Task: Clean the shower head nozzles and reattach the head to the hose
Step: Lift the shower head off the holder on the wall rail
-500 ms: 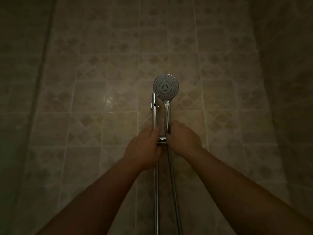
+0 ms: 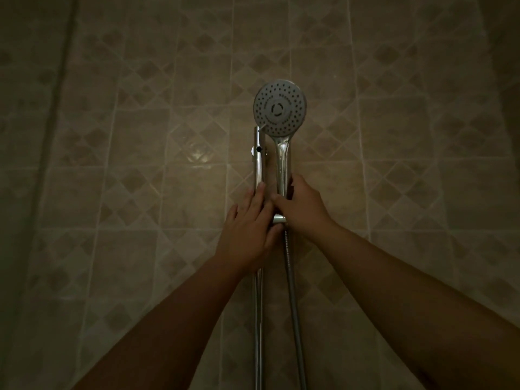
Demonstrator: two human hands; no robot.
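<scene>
A round chrome shower head [image 2: 279, 107] with a grey nozzle face stands upright in a holder bracket [image 2: 279, 219] on a vertical chrome slide rail [image 2: 258, 153]. My right hand [image 2: 302, 205] is wrapped around the lower part of the head's handle, just above the bracket. My left hand [image 2: 249, 223] lies over the rail and the bracket's left side, fingers extended upward along the rail and thumb under the bracket. The metal hose [image 2: 292, 299] hangs down from below the bracket.
A dim beige tiled wall [image 2: 135, 170] with a diamond pattern fills the view. A darker corner or door edge [image 2: 56, 108] runs down the left side. The rail continues down to the bottom edge between my forearms.
My left hand's fingers have stretched upward along the rail, and my right hand has shifted a little higher on the handle. The shower head stays in the holder.
</scene>
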